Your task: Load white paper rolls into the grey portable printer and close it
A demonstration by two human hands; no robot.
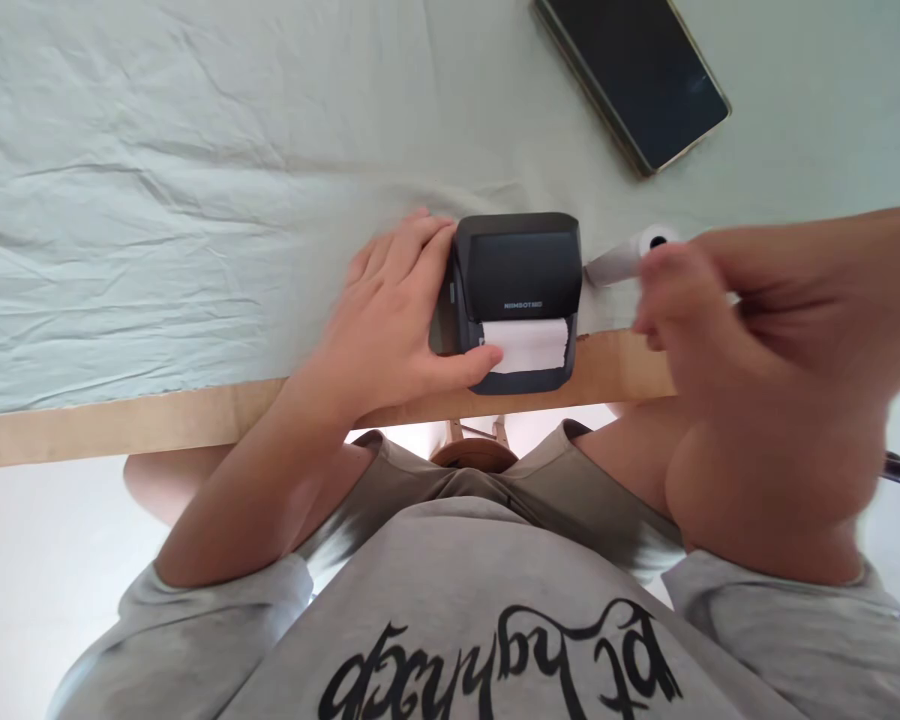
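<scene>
A black label printer sits at the table's front edge, with a white paper strip across its lower front. My left hand steadies it, fingers along its left side and thumb over the left end of the strip. Just right of the printer, a white paper roll stands on the cloth, its dark core hole showing on top. My right hand is raised beside and partly over the roll, blurred, with fingers curled together. Whatever those fingers hold, if anything, is hidden.
A dark smartphone lies at the back right. Pale green wrinkled cloth covers the table, whose wooden edge runs along the front. Below it are my legs and a round wooden stool.
</scene>
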